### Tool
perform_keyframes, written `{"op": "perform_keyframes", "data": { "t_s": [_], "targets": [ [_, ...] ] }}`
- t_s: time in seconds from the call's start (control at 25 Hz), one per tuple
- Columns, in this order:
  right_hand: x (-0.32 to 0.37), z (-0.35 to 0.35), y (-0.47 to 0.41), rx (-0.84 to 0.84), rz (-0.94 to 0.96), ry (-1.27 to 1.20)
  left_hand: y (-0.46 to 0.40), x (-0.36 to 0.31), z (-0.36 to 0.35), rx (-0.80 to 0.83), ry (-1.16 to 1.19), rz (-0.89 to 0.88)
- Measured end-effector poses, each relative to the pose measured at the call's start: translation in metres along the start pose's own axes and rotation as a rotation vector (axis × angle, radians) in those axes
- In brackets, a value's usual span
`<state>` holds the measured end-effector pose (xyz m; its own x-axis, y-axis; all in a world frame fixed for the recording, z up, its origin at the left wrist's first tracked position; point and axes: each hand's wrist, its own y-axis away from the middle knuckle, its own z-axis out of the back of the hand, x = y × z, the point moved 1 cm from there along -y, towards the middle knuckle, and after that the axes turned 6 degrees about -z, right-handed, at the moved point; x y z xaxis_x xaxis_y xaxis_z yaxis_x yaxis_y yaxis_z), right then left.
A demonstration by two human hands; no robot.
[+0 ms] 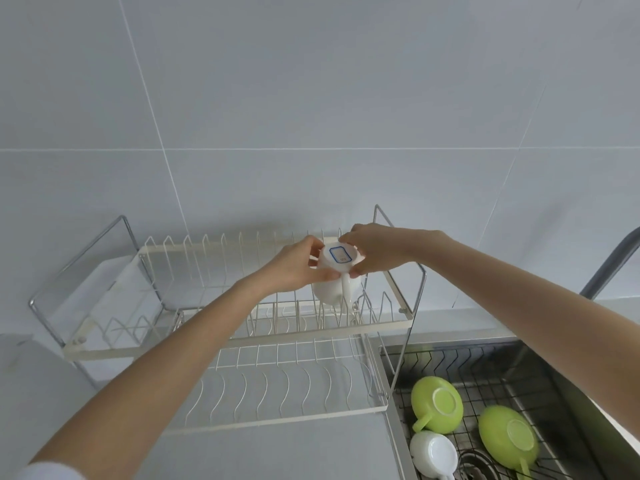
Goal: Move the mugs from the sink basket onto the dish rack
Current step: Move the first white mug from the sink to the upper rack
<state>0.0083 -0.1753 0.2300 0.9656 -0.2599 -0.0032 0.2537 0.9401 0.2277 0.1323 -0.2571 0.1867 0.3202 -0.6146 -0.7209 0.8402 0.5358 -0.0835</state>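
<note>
A white mug is held upside down over the right end of the upper tier of the cream wire dish rack, its base with a blue square mark facing me and its handle pointing down toward me. My left hand grips its left side and my right hand grips its right side. In the wire sink basket at lower right lie two green mugs and a white mug, all upside down.
The rack has a lower tier with curved plate wires in front and a clear side tray at upper left. A grey faucet rises at the right edge. White tiled wall stands behind the rack.
</note>
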Motion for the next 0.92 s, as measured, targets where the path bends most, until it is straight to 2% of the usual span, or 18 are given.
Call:
{"op": "perform_keyframes", "data": {
  "t_s": [0.48,0.72,0.92],
  "targets": [
    [-0.003,0.0,0.004,-0.024,-0.002,0.033,0.003,-0.006,0.003,0.103,-0.152,0.06],
    [-0.014,0.012,0.06,-0.202,0.026,0.021,0.033,-0.056,0.013,-0.028,-0.628,-0.082],
    [-0.038,0.012,0.114,-0.354,-0.01,0.05,0.053,-0.11,-0.004,-0.134,-0.81,-0.206]
  ]
}}
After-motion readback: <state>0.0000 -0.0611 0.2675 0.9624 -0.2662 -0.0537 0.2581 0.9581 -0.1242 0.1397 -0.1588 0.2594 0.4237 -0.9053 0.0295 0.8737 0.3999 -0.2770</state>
